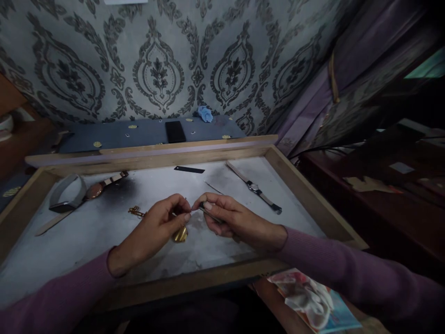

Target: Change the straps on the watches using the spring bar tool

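Note:
My left hand [153, 232] is over the wooden tray, thumb and fingers closed in a pinch; what they hold, if anything, is too small to make out. Just below its fingertips shows a gold-coloured round piece [180, 234], and a gold-coloured bracelet part [136, 211] sticks out on the hand's other side. Whether the two are joined is hidden. My right hand [231, 218] is closed around a slim dark tool [212, 214], its kind unclear, with the fingertips almost meeting the left ones. Beyond it lies a thin pointed metal tool [212, 187].
The tray [313, 202] has raised wooden sides. In it lie a strapped watch [254, 187], a brown-faced watch [94, 190], a mesh-band watch [67, 204] and a dark flat strip [189, 170]. Behind are a black phone [175, 132] and a blue crumpled cloth [205, 114].

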A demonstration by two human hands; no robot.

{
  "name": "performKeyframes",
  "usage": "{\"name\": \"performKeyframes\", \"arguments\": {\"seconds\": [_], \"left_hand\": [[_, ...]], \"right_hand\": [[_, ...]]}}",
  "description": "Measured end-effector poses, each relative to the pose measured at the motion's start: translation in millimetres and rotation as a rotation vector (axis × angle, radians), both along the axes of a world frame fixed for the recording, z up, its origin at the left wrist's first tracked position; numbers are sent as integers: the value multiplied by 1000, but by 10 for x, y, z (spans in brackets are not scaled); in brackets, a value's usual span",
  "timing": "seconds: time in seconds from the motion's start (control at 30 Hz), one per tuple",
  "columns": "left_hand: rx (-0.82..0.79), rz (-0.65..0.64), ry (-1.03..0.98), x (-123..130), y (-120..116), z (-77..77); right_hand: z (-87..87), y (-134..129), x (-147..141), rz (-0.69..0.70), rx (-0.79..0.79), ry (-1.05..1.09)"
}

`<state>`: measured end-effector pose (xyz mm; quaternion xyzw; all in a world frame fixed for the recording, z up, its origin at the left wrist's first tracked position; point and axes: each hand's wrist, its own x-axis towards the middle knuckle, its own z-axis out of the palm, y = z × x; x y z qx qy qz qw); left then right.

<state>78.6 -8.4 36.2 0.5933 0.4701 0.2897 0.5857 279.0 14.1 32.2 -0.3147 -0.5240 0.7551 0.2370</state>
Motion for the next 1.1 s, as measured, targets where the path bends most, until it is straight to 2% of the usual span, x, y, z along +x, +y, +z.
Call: {"name": "performKeyframes", "arguments": {"seconds": [0.07,0.13,0.23,0.3,0.4,0.57,0.67,0.83,0.97,1.03,1.1], "left_hand": [[13,-26,32,-2,5,3],[78,-45,147,-57,21,25],[322,-86,471,-230,31,76],[468,-174,633,-352,16,105],[496,-308,736,-451,-20,110],[575,-387,858,-398,-14,28],[601,-428,868,-344,15,-8],[508,-479,826,-294,19,-6],[460,-449,757,-300,8,18],[398,-403,670,-313,25,49],[246,-374,510,-321,61,93]], "right_hand": [[8,-2,2,-7,5,1],[16,-1,9,-15,5,-14],[18,5,19,-25,-11,-70],[9,12,22,-17,-28,-95],[-15,21,17,14,-61,-116],[-66,29,6,42,-100,-125],[-84,33,4,60,-110,-126],[-80,33,-1,89,-120,-142],[-79,30,-1,115,-128,-128],[-78,31,0,120,-131,-115],[-70,34,-1,122,-144,-100]]}}
